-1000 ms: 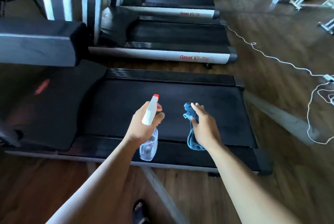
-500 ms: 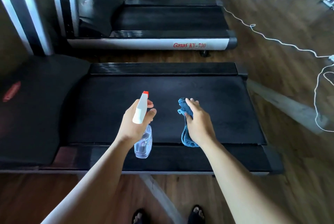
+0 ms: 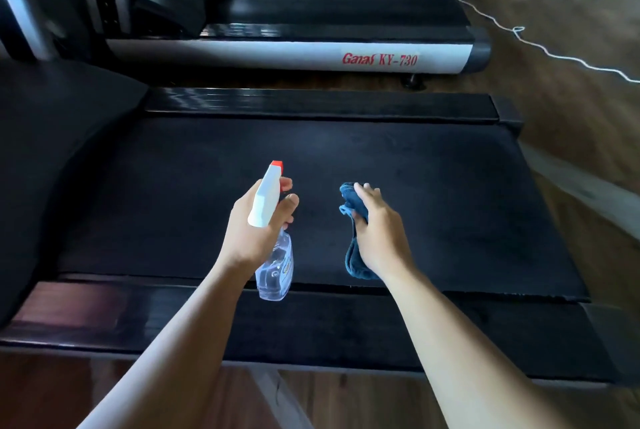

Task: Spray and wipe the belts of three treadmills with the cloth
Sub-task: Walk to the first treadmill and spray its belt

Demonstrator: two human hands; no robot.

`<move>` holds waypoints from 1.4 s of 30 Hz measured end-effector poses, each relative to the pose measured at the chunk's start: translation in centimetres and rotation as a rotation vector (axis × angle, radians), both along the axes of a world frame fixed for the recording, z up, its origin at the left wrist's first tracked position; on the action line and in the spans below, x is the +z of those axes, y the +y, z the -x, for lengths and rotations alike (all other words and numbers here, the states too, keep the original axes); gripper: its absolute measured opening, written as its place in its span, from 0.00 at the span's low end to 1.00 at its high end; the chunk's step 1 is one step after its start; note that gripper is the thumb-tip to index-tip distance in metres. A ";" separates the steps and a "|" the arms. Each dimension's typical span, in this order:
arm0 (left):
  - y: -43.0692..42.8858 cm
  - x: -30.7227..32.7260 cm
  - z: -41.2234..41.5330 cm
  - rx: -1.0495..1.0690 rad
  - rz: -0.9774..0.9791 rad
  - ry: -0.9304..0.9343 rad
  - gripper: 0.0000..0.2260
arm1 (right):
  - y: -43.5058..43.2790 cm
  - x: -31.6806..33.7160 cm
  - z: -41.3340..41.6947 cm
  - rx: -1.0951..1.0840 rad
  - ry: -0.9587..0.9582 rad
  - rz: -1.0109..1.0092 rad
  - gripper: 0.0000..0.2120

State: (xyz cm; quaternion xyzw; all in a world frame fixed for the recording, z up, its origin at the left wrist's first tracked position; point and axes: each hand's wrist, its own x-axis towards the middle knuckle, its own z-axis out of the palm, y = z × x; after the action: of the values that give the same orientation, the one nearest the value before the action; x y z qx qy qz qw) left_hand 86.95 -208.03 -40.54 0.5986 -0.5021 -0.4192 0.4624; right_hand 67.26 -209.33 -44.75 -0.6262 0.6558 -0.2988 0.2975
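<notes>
Moved in over the belt (image 3: 433,207) of the nearest treadmill (image 3: 398,331) in the last second, and tilted the view down, so that the belt now fills most of the picture and the feet seen behind its near rail half a second ago have dropped out of view. Kept both hands in the same pose and the same spacing throughout. Grips the spray bottle (image 3: 276,267) in the left hand (image 3: 254,233), fingers curled round the neck under the white head, red nozzle tip pointing out across the middle of the belt, clear body hanging over the belt's near edge. Cannot tell whether the trigger is squeezed; no mist or wet patch visible on the belt. Holds the bunched blue cloth (image 3: 351,201) in the right hand (image 3: 379,236), fingers closed over it, just right of the bottle and also over the near half of the belt; appears raised off the belt, though hard to confirm from above. Judging by this, settled into position at the first machine with spraying about to start and wiping not yet begun. Beyond the belt's far rail, a second treadmill (image 3: 304,56) untouched, and right of that a white cable (image 3: 554,56) trailing over the wooden floor (image 3: 571,110).
</notes>
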 end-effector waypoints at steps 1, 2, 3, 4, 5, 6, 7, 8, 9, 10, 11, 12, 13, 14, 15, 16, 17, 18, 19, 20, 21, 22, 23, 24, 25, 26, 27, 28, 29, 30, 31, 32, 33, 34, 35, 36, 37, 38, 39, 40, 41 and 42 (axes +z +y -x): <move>0.0 -0.8 -0.2 0.007 0.002 -0.004 0.08 | 0.0 -0.9 -0.2 0.004 0.000 -0.007 0.23; 0.0 -2.2 -0.5 0.014 0.005 0.003 0.08 | 0.0 -2.4 -0.6 0.012 -0.002 -0.004 0.23; -0.1 -3.8 -0.8 0.021 0.013 0.010 0.08 | -0.2 -4.2 -1.1 0.020 0.002 -0.002 0.23; -0.3 -5.2 -1.2 0.033 0.018 0.022 0.08 | -0.5 -5.8 -1.5 0.024 0.005 -0.001 0.23; -0.4 -6.5 -1.5 0.044 0.023 0.034 0.09 | -0.8 -7.3 -1.9 0.029 0.009 0.003 0.23; -0.5 -7.9 -1.8 0.054 0.033 0.050 0.10 | -0.9 -8.6 -2.5 0.041 0.009 0.014 0.23; -0.5 -9.0 -2.2 0.060 0.044 0.056 0.10 | -0.9 -9.9 -3.0 0.052 0.011 0.017 0.23; -0.5 -10.2 -2.6 0.071 0.057 0.061 0.10 | -0.9 -11.1 -3.5 0.065 0.012 0.021 0.23; -0.5 -11.3 -3.0 0.084 0.069 0.063 0.09 | -0.9 -12.2 -4.0 0.079 0.012 0.023 0.23; -0.6 -12.3 -3.5 0.094 0.082 0.063 0.08 | -1.0 -13.3 -4.5 0.092 0.012 0.024 0.23; -0.6 -13.2 -3.9 0.103 0.096 0.058 0.07 | -1.1 -14.3 -5.0 0.101 0.013 0.028 0.23; -0.7 -14.1 -4.2 0.111 0.111 0.049 0.06 | -1.2 -15.4 -5.4 0.109 0.014 0.038 0.23; -0.7 -14.9 -4.5 0.120 0.125 0.040 0.05 | -1.4 -16.4 -5.8 0.119 0.018 0.053 0.23; -0.7 -15.9 -4.8 0.130 0.140 0.034 0.04 | -1.5 -17.4 -6.2 0.127 0.024 0.069 0.23; -0.6 -16.6 -5.0 0.139 0.152 0.031 0.04 | -1.6 -18.4 -6.6 0.133 0.029 0.080 0.23; -0.4 -17.4 -5.2 0.149 0.162 0.029 0.03 | -1.7 -19.3 -6.9 0.138 0.032 0.088 0.23; -0.2 -18.0 -5.3 0.154 0.171 0.028 0.03 | -1.6 -20.2 -7.2 0.142 0.033 0.093 0.23; 0.0 -18.6 -5.5 0.158 0.181 0.026 0.03 | -1.5 -21.0 -7.6 0.146 0.031 0.095 0.24; 0.3 -19.1 -5.6 0.165 0.185 0.028 0.03 | -1.3 -21.7 -8.0 0.152 0.030 0.099 0.24; 0.6 -19.5 -5.8 0.177 0.188 0.032 0.04 | -1.2 -22.2 -8.4 0.160 0.028 0.100 0.24; 0.8 -19.8 -6.1 0.187 0.190 0.034 0.04 | -1.0 -22.6 -8.8 0.167 0.027 0.105 0.24; 1.1 -20.1 -6.3 0.194 0.192 0.033 0.03 | -0.9 -23.0 -9.3 0.175 0.024 0.112 0.24; 1.4 -20.2 -6.6 0.201 0.191 0.034 0.03 | -0.7 -23.2 -9.7 0.186 0.022 0.120 0.24; 1.7 -20.4 -6.9 0.208 0.189 0.037 0.02 | -0.5 -23.4 -10.2 0.197 0.018 0.123 0.24; 2.0 -20.5 -7.3 0.214 0.186 0.039 0.01 | -0.3 -23.6 -10.7 0.207 0.009 0.121 0.24; 2.2 -20.6 -7.7 0.220 0.184 0.036 0.01 | -0.1 -23.8 -11.2 0.215 -0.003 0.115 0.24; 2.5 -20.6 -8.0 0.228 0.183 0.028 0.01 | 0.1 -24.0 -11.6 0.222 -0.015 0.110 0.24; 2.7 -20.6 -8.4 0.236 0.183 0.019 0.01 | 0.2 -24.1 -11.9 0.229 -0.022 0.108 0.24; 2.9 -20.6 -8.7 0.245 0.182 0.016 0.01 | 0.3 -24.3 -12.2 0.241 -0.022 0.109 0.24; 3.1 -20.6 -9.1 0.253 0.180 0.015 0.02 | 0.5 -24.5 -12.5 0.254 -0.021 0.105 0.23; 3.3 -20.7 -9.4 0.258 0.176 0.014 0.02 | 0.7 -24.8 -12.8 0.269 -0.017 0.096 0.22; 3.4 -20.8 -9.7 0.261 0.171 0.013 0.02 | 0.8 -25.2 -13.0 0.281 -0.014 0.083 0.22; 3.6 -20.9 -10.0 0.263 0.166 0.015 0.03 | 1.1 -25.6 -13.3 0.295 -0.012 0.064 0.21; 3.8 -21.0 -10.3 0.270 0.164 0.019 0.03 | 1.2 -26.2 -13.6 0.309 -0.017 0.042 0.22; 4.0 -21.1 -10.5 0.279 0.163 0.021 0.03 | 1.4 -26.7 -13.8 0.323 -0.019 0.021 0.23; 4.1 -21.2 -10.8 0.290 0.165 0.016 0.03 | 1.4 -27.2 -14.1 0.333 -0.018 0.004 0.24; 4.2 -21.3 -11.0 0.297 0.167 0.005 0.02 | 1.4 -27.6 -14.3 0.339 -0.011 -0.004 0.25; 4.2 -21.3 -11.2 0.301 0.169 -0.003 0.02 | 1.3 -27.9 -14.5 0.344 0.002 -0.009 0.25; 4.2 -21.3 -11.3 0.301 0.169 -0.004 0.02 | 1.2 -28.1 -14.5 0.351 0.022 -0.011 0.25; 4.2 -21.3 -11.4 0.304 0.168 0.000 0.02 | 1.2 -28.3 -14.6 0.355 0.046 -0.014 0.25; 4.2 -21.2 -11.5 0.306 0.166 0.002 0.02 | 1.2 -28.5 -14.6 0.361 0.074 -0.016 0.25; 4.1 -21.2 -11.6 0.308 0.167 -0.001 0.02 | 1.2 -28.7 -14.7 0.365 0.102 -0.020 0.26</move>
State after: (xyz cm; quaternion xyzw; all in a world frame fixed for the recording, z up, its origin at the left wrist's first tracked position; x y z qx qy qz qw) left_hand 98.53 -203.91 -61.77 0.6281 -0.4377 -0.3000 0.5691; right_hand 81.94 -208.10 -73.45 -0.7461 0.5486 -0.2010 0.3193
